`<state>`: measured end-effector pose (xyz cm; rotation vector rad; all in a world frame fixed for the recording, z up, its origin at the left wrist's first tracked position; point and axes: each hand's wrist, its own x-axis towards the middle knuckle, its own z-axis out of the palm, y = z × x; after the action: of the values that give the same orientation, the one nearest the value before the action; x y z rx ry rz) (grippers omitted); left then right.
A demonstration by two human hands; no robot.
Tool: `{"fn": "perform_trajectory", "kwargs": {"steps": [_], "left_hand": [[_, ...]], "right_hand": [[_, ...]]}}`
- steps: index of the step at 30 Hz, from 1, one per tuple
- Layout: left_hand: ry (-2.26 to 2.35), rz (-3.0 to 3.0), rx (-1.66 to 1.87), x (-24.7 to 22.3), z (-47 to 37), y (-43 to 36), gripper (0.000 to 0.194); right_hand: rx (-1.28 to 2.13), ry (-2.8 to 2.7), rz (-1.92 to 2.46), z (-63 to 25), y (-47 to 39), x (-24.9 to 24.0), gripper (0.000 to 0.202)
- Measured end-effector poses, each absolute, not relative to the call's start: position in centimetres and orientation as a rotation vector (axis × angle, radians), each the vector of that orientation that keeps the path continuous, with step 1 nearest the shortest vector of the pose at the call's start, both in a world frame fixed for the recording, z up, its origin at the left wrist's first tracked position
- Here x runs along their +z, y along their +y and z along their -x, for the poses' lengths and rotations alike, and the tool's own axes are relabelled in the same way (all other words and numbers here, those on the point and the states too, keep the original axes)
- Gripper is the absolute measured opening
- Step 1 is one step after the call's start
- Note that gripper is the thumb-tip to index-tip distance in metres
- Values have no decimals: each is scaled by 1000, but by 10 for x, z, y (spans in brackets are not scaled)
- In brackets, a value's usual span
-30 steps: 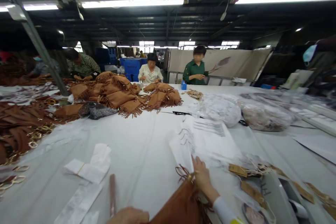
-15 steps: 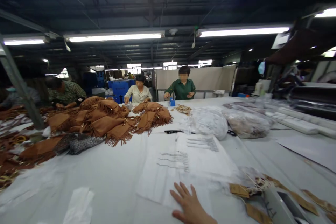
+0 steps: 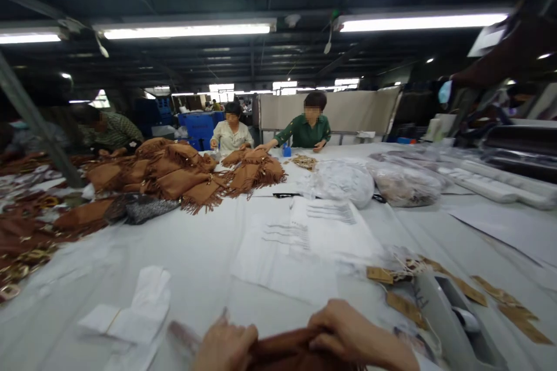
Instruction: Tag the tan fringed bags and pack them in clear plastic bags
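At the bottom edge of the view, a soft brown bag (image 3: 285,348) is stretched between my two hands, most of it cut off by the frame. My left hand (image 3: 226,345) is closed on its left end. My right hand (image 3: 348,330) grips the upper edge on the right, fingers curled over it. A blurred, brownish plastic-looking piece (image 3: 183,336) shows just left of my left hand. Beyond the bag lie flat white plastic bags (image 3: 278,255) with grey printed lines.
Fringed brown bags (image 3: 174,171) are heaped at the far left. White folded paper (image 3: 139,307) lies left of my hands. To the right are a grey tape dispenser (image 3: 456,319) and brown tags (image 3: 404,307). Filled clear bags (image 3: 343,181) stand behind. Co-workers (image 3: 308,127) sit across the table.
My right hand was spread open over the white bags; now it is closed on the brown bag. My left hand and the brown bag have come into view. A co-worker's arm reaches toward the heap.
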<state>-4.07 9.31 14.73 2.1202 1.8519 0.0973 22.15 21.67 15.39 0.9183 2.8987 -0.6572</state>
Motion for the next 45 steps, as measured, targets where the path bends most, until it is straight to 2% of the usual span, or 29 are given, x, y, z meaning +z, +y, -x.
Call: {"fn": "perform_trajectory", "kwargs": {"steps": [6, 9, 12, 15, 19, 22, 23, 25, 27, 29, 32, 36, 41, 45], "left_hand": [[2213, -2299, -108, 212, 91, 132, 16], [2303, -2346, 71, 241, 106, 137, 24], [2270, -2301, 297, 240, 109, 121, 27], [2166, -2225, 408, 198, 102, 88, 29], [1969, -1992, 183, 114, 76, 23, 33], [1788, -1708, 73, 70, 56, -23, 21], [1767, -1590, 119, 62, 52, -33, 25], [1790, -1311, 312, 51, 47, -44, 47], [1800, -973, 566, 44, 40, -43, 59], [1641, -667, 807, 38, 28, -34, 63], [1308, -346, 1074, 30, 1, -12, 53], [1189, -78, 1229, 31, -14, 34, 32], [1019, -10, 1555, 42, 4, 95, 35], [1044, -17, 1700, 42, 19, 104, 35]], "right_hand": [[343, 3376, -932, -228, 254, 197, 22], [761, 3543, -959, -239, 264, 216, 25], [938, 3643, -919, -256, 254, 215, 27], [806, 3641, -840, -274, 228, 174, 33], [570, 3595, -733, -300, 180, 70, 41], [418, 3553, -780, -320, 146, 2, 44], [357, 3532, -833, -325, 138, -13, 44], [221, 3488, -942, -333, 130, -31, 45], [120, 3466, -997, -337, 129, -38, 45], [84, 3458, -1036, -337, 131, -40, 45], [74, 3436, -1096, -333, 134, -39, 46], [85, 3418, -1180, -318, 134, -27, 43], [186, 3466, -1197, -294, 137, -7, 36], [189, 3467, -1164, -290, 138, -16, 40]]}}
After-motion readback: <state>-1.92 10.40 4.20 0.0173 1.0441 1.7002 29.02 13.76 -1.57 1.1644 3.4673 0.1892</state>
